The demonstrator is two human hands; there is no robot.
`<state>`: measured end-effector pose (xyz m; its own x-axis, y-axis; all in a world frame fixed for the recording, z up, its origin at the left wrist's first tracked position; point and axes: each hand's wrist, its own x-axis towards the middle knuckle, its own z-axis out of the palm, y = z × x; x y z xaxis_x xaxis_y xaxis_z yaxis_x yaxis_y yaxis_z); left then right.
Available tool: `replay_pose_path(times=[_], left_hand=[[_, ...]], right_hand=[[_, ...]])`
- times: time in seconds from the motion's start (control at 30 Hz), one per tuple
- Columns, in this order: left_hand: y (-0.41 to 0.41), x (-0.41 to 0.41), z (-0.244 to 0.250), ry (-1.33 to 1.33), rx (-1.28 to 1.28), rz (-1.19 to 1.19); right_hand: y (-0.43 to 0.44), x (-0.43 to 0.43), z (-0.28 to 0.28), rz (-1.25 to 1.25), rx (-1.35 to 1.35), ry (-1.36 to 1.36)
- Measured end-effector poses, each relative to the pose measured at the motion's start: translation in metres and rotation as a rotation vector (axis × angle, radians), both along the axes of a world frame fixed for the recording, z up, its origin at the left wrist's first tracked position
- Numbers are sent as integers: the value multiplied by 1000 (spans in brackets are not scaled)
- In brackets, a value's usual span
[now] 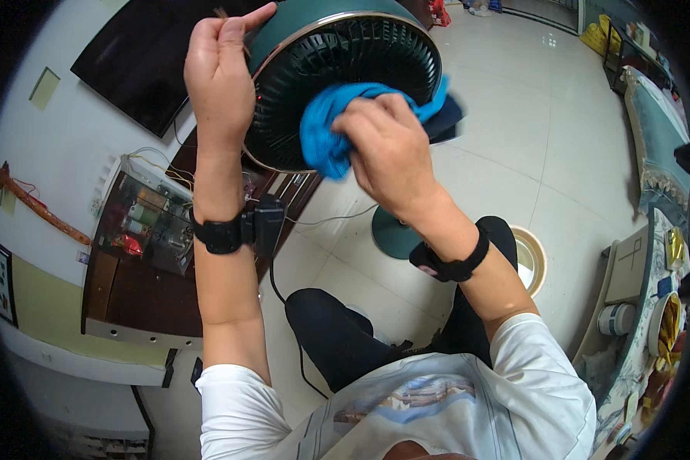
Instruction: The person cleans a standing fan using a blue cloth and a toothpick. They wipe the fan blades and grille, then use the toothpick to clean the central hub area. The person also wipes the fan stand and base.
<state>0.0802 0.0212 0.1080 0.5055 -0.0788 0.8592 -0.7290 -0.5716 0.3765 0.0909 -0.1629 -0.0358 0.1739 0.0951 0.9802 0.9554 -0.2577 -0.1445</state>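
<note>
A dark green electric fan [276, 37] with a black slatted grille and a metallic rim fills the upper middle of the view. My left hand [221, 75] is at the left side of its housing, fingers on the rim and casing. My right hand [388, 146] grips a bunched blue cloth [328, 129] against the lower part of the grille; the hand and cloth are slightly blurred. Below, a round green base [392, 233] stands on the floor, partly hidden by my right arm.
A cream basin [537, 259] sits on the floor beside my right knee. A dark wood cabinet [144, 287] and a wall-mounted television [144, 63] are on the left. On the right are a cluttered table [638, 299] and a covered seat [655, 126]. A thin cable [333, 219] crosses the floor.
</note>
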Motion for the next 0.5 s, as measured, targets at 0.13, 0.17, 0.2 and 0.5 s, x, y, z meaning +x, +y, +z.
replay_pose_path(times=[0.13, 0.17, 0.2, 0.5], left_hand=[[-20, -17, -7, -232, 296, 336], [-26, -17, -10, -248, 344, 395], [-27, -15, -15, -255, 339, 376], [-17, -3, -12, -413, 390, 556]], right_hand=[[-13, 1, -5, 226, 223, 72], [-20, 6, -8, 148, 287, 122], [-19, 10, -3, 61, 332, 93], [-35, -9, -6, -27, -134, 427]])
